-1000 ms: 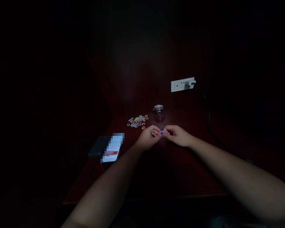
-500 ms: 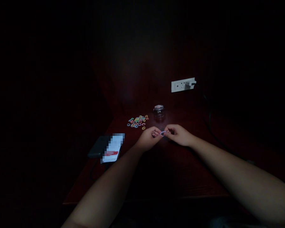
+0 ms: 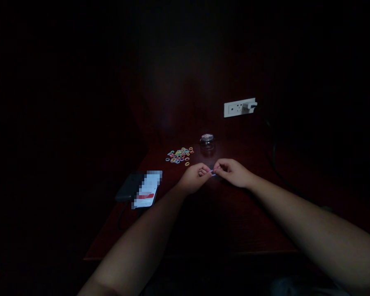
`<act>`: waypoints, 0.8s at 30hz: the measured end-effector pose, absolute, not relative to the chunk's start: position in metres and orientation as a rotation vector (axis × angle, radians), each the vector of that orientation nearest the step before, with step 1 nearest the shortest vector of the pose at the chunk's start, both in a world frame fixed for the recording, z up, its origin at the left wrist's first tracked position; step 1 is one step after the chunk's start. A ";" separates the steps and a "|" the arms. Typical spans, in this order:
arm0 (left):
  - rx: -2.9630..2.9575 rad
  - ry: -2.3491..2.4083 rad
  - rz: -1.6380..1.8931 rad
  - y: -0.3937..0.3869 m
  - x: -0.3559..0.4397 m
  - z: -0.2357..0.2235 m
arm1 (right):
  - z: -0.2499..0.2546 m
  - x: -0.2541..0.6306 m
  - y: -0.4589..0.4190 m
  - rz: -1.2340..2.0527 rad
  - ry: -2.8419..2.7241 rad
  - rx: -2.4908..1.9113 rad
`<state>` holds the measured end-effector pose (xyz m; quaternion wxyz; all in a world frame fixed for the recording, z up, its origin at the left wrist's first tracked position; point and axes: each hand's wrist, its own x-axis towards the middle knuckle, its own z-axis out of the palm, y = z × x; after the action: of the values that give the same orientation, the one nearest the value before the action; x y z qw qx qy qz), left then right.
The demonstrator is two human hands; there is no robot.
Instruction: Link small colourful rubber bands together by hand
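Observation:
A small pale purple hair tie (image 3: 213, 175) is pinched between my two hands above the dark red table (image 3: 228, 222). My left hand (image 3: 195, 178) has its fingertips closed on the band's left side. On the other side, my right hand (image 3: 232, 172) pinches the band between thumb and fingers. Several colourful hair ties (image 3: 180, 154) lie in a loose pile beyond my left hand. Behind my hands stands a clear jar (image 3: 207, 144) with a lid on it.
At the left, a phone with a lit screen (image 3: 149, 191) leans over a dark flat case-like object (image 3: 128, 187). A white wall socket (image 3: 239, 107) holds a plug, and its dark cable (image 3: 274, 156) runs down to the right side of the table.
The purple hair tie looks narrower and flatter between my fingers than before. Both hands keep their pinch in nearly the same place, while the view has shifted slightly.

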<state>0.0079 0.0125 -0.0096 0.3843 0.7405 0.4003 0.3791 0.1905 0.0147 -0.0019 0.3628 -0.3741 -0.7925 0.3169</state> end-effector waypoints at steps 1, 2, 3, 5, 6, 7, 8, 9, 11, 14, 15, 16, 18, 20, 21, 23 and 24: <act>1.888 1.033 0.975 0.013 0.007 -0.009 | -0.001 0.193 0.017 0.768 -2.049 -0.976; 1.892 1.050 0.983 0.013 0.007 -0.009 | 0.001 0.197 0.020 0.703 -2.047 -0.998; 1.898 1.071 0.990 0.013 0.006 -0.009 | 0.002 0.204 0.025 0.608 -2.035 -1.039; 1.912 1.118 0.995 0.015 0.005 -0.010 | 0.004 0.222 0.037 0.386 -1.892 -1.168; 1.921 1.143 0.994 0.016 0.004 -0.011 | 0.004 0.232 0.044 0.302 -1.773 -1.248; 1.932 1.165 0.993 0.019 0.004 -0.012 | 0.003 0.242 0.051 0.240 -1.669 -1.334; 1.945 1.189 0.993 0.022 0.004 -0.014 | 0.002 0.250 0.057 0.204 -1.594 -1.407; 1.951 1.209 0.984 0.025 0.005 -0.016 | 0.000 0.257 0.061 0.194 -1.550 -1.466; 1.997 1.282 0.974 0.033 0.007 -0.021 | -0.006 0.261 0.066 0.248 -1.580 -1.550; 2.110 1.432 0.951 0.045 0.009 -0.026 | -0.014 0.250 0.065 0.382 -1.805 -1.550; 2.141 1.484 0.941 0.049 0.010 -0.027 | -0.015 0.243 0.062 0.385 -1.902 -1.502; 2.163 1.533 0.933 0.053 0.010 -0.028 | -0.016 0.237 0.060 0.353 -1.992 -1.445; 2.198 1.593 0.927 0.059 0.012 -0.028 | -0.017 0.228 0.056 0.310 -2.171 -1.324; 2.233 1.614 0.955 0.063 0.013 -0.028 | -0.019 0.222 0.053 0.302 -2.274 -1.311; 2.251 1.615 0.979 0.063 0.013 -0.027 | -0.019 0.221 0.052 0.302 -2.307 -1.328; 2.298 1.610 1.011 0.061 0.013 -0.026 | -0.020 0.220 0.051 0.287 -2.341 -1.375; 2.335 1.598 0.998 0.058 0.012 -0.025 | -0.021 0.220 0.051 0.273 -2.350 -1.386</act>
<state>0.0119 0.0579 -0.0247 0.0706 0.7763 0.5314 0.3318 0.2199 0.0513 -0.0206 0.1986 -0.4956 -0.8399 0.0977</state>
